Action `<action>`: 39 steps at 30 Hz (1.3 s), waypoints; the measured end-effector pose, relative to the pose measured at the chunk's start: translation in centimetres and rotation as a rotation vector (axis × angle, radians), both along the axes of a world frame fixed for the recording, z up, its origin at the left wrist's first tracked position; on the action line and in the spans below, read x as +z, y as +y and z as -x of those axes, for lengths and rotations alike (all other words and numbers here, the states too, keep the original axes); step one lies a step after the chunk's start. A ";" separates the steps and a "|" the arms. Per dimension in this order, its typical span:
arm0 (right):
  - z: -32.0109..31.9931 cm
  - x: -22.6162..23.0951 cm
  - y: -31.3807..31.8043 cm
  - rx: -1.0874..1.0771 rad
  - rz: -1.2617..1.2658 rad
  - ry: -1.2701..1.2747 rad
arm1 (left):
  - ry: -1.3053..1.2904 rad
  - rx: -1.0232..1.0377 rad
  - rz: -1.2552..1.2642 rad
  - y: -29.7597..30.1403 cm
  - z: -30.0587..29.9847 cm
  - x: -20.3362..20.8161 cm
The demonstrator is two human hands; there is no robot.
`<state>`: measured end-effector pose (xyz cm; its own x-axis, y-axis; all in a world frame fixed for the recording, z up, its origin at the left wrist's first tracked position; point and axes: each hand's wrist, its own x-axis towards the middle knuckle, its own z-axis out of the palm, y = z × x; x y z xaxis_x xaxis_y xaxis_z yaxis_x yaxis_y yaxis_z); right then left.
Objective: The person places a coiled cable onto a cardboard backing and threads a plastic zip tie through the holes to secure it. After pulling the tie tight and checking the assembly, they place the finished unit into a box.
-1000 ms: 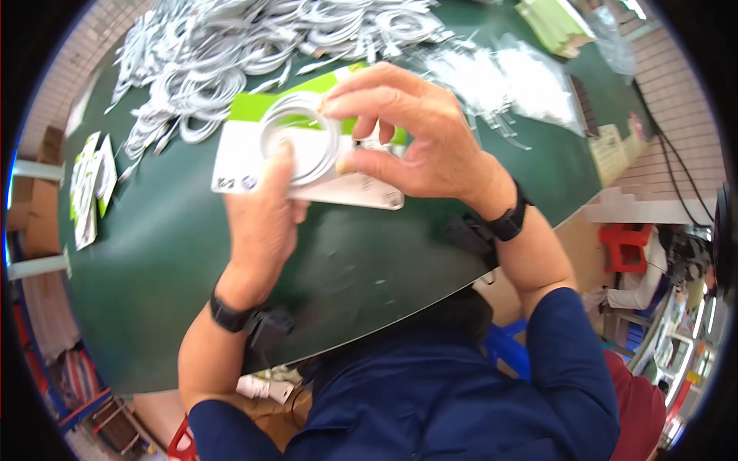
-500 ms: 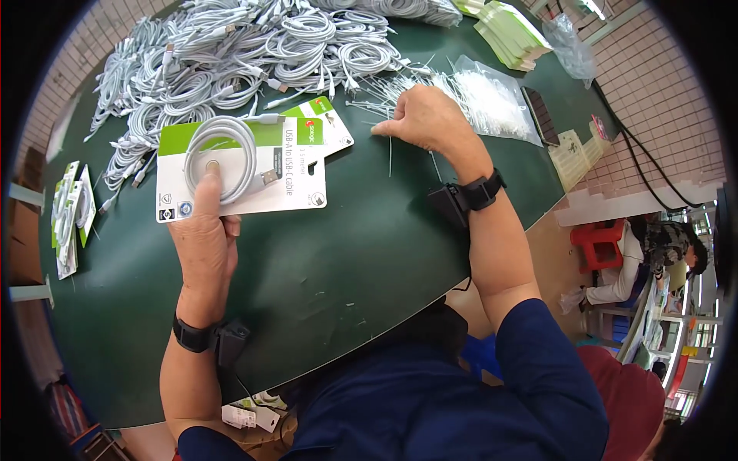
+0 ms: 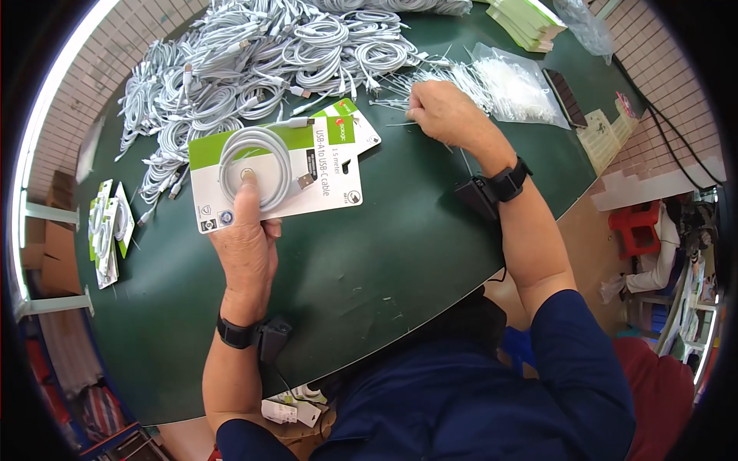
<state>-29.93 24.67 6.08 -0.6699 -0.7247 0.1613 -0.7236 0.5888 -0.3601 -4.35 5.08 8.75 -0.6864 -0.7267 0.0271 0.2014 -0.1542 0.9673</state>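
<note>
My left hand [image 3: 244, 246] grips a white-and-green packaging card [image 3: 330, 188], its thumb pressing a coiled light-grey USB cable [image 3: 288, 165] flat against the front. A second card of the same kind [image 3: 367, 132] lies behind it, partly covered. My right hand [image 3: 450, 115] is closed at the near side of a spread of thin white cable ties [image 3: 453, 75]. One tie appears to run to its pinched fingertips, which are partly hidden. A clear plastic bag [image 3: 523, 88] full of ties lies just right of that hand.
A large heap of coiled grey cables [image 3: 254, 54] covers the far left of the green table [image 3: 346, 269]. Several carded cables [image 3: 108, 230] lie at the left edge. Stacked green-white cards [image 3: 526, 23] and a dark phone [image 3: 565, 98] are on the right. A red stool [image 3: 636, 229] stands beyond.
My right thumb has come in against the fingers, and the hand has closed by the ties. My left hand still holds the card and cable. The whole view has shifted slightly.
</note>
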 end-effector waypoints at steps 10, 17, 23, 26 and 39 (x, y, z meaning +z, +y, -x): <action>-1.9 2.9 -0.2 0.069 0.334 -0.153 | -0.038 0.006 0.330 2.0 -1.4 0.2; -4.0 4.3 -0.7 0.499 0.684 -0.196 | 0.139 -0.176 1.361 1.4 -2.4 -0.5; -5.5 5.6 -0.7 0.676 0.707 -0.178 | 0.336 -0.365 1.420 2.5 -1.9 1.7; -6.2 5.8 -0.7 0.706 0.693 -0.204 | 0.331 -0.386 1.504 2.5 -2.3 1.6; -8.0 8.5 0.1 1.078 0.773 -0.588 | 0.416 -0.427 1.616 4.0 -2.7 2.6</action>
